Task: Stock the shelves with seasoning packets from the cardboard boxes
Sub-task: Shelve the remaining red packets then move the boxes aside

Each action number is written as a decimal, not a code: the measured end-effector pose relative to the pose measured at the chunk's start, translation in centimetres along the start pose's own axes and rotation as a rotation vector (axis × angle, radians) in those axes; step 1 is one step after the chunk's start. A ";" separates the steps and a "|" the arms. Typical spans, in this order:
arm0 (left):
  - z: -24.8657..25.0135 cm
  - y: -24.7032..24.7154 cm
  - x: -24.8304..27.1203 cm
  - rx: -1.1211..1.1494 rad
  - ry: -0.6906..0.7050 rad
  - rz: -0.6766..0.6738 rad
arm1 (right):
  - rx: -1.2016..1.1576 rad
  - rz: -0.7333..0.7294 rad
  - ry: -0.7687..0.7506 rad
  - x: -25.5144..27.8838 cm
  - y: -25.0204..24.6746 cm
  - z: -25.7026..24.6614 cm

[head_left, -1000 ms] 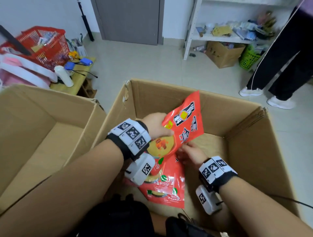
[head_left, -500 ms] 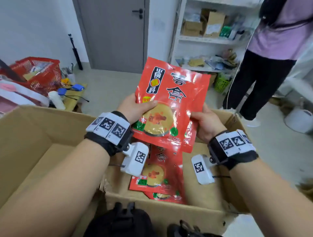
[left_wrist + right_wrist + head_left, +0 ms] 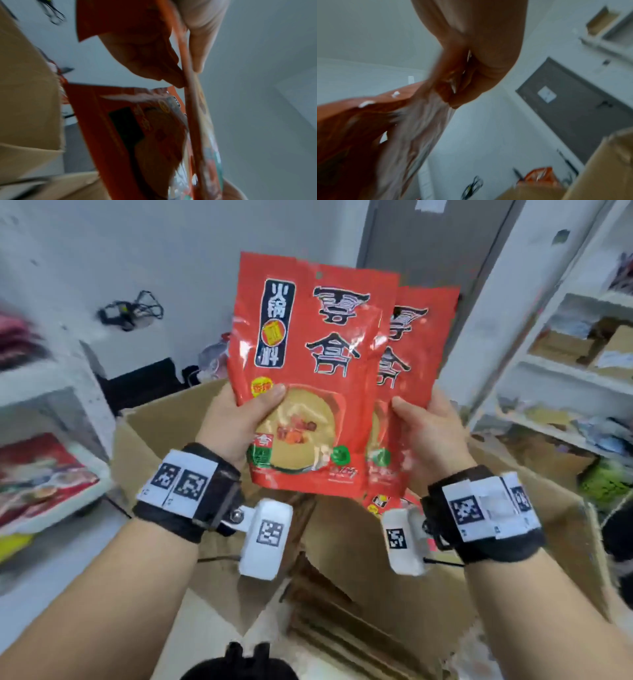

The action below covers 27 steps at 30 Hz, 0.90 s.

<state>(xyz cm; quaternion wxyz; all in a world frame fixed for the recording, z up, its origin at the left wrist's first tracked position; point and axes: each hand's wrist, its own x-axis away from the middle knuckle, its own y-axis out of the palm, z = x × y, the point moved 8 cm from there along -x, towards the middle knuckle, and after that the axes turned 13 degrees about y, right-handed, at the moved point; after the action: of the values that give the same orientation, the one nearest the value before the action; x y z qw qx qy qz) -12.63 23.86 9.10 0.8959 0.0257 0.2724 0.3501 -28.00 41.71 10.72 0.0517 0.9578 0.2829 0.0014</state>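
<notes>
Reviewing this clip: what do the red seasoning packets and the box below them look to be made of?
The front seasoning packet looks like glossy printed plastic film: it shows bright glare streaks and soft wrinkles, and its top edge is a flat sealed strip. The packet behind it looks the same. The cardboard box is matte brown corrugated board, judging by its dull surface and the layered flap edges.

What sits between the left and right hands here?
Two overlapping red seasoning packets, gripped by the left hand and right hand at opposite lower edges; head view shows it.

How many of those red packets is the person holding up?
2: the front packet in the left hand, the rear packet in the right hand. More may hide behind.
</notes>
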 end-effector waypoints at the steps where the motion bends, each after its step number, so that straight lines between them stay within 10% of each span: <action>1: 0.3 -2.0 1.9 -0.028 -0.036 0.044 | -0.025 -0.065 0.049 1.0 2.5 1.8; 9: 5.1 -22.7 17.5 -0.678 -0.306 0.351 | -0.027 -0.472 0.430 11.9 23.1 12.7; 15: 10.2 -36.8 27.4 -0.469 -0.431 0.528 | 0.031 -0.689 0.527 20.6 38.5 17.4; 27: 20.1 -65.1 47.4 -0.788 -0.623 0.897 | 0.284 -0.911 0.693 38.8 65.3 30.9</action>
<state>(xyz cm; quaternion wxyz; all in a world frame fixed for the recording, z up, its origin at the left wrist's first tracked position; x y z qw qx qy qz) 66.21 8.05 -11.51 0.6428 -0.0926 -0.1840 0.7379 40.96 5.24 -14.52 -0.1772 0.6810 0.6636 0.2539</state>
